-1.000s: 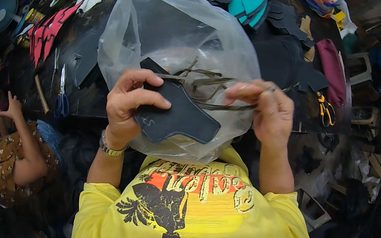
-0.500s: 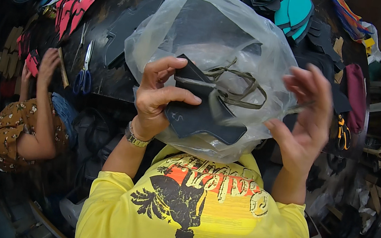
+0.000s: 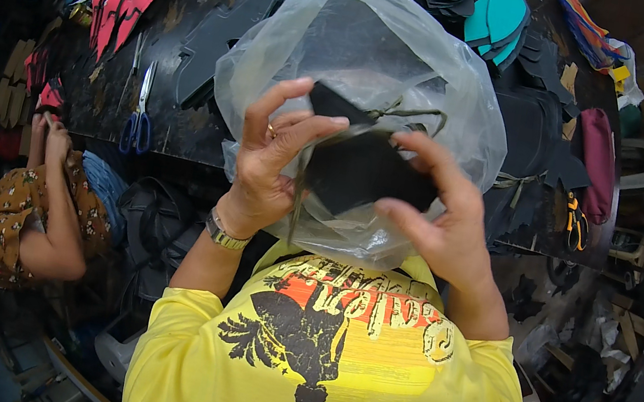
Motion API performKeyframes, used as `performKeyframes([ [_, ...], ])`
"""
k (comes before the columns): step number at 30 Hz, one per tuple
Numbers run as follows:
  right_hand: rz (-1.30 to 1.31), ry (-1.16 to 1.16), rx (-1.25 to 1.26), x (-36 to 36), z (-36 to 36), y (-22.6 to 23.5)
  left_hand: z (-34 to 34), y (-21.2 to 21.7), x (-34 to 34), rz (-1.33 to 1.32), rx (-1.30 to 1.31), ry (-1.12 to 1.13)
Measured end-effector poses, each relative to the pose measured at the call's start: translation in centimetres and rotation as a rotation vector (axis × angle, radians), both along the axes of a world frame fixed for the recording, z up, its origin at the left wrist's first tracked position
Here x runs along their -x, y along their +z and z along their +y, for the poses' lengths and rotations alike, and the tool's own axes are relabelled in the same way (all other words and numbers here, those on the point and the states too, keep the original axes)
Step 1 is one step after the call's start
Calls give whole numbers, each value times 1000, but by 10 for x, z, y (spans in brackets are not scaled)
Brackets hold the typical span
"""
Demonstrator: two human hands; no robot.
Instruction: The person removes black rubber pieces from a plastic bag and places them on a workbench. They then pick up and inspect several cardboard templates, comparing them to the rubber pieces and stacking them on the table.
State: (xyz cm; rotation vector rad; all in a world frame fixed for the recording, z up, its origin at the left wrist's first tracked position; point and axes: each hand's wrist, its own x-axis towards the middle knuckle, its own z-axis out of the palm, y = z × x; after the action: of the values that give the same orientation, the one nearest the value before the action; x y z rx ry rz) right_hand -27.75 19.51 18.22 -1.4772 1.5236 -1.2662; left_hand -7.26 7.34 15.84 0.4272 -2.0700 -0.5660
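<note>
Black, angular, leather-like piece (image 3: 368,173): raised over the near part of the large translucent plastic bag (image 3: 473,82), between the left hand (image 3: 272,148) and the right hand (image 3: 453,212), which are apart from each other.
Left grip: thumb and forefinger clamped on the piece's upper left corner, over the bag's left half; the corner hold probably leaves the broad face free.
Right fingers: thumb and forefinger spread around the piece's right end, over the bag's right half; I cannot tell whether they pinch it or only steady it.
Narrow olive strip (image 3: 295,209): hanging beside the left hand in front of the bag, seemingly trapped by that grip so it does not slip.
Wrist: a metal-banded watch (image 3: 227,233), just below the bag's left edge.
Table left of the bag: steel scissors with blue handles (image 3: 138,124) lie handles toward the near edge, perhaps for easy reach; red pointed pieces (image 3: 134,7) lie farther off.
Table beyond the bag: teal curved pieces (image 3: 495,15) lie overlapped, likely to keep like shapes together.
Table right of the bag: yellow-and-black-handled snips (image 3: 576,225) near a rolled maroon cloth (image 3: 596,163).
Co-worker: brown floral top (image 3: 45,218), well left of the bag.
</note>
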Motion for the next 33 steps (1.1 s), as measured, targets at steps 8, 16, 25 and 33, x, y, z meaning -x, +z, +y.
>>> performKeyframes([
  [8, 571, -333, 300, 19, -21, -6, 10, 33, -20, -465, -255, 14],
  [16, 680, 29, 206, 8, -26, -6, 18, 82, -40, -399, -54, -328],
  [25, 642, 473, 317, -9, -12, -1, -10, 66, -2, -313, 224, -170],
  [33, 509, 123, 266, 26, 11, 24, -35, -3, 20, -562, -211, -323],
])
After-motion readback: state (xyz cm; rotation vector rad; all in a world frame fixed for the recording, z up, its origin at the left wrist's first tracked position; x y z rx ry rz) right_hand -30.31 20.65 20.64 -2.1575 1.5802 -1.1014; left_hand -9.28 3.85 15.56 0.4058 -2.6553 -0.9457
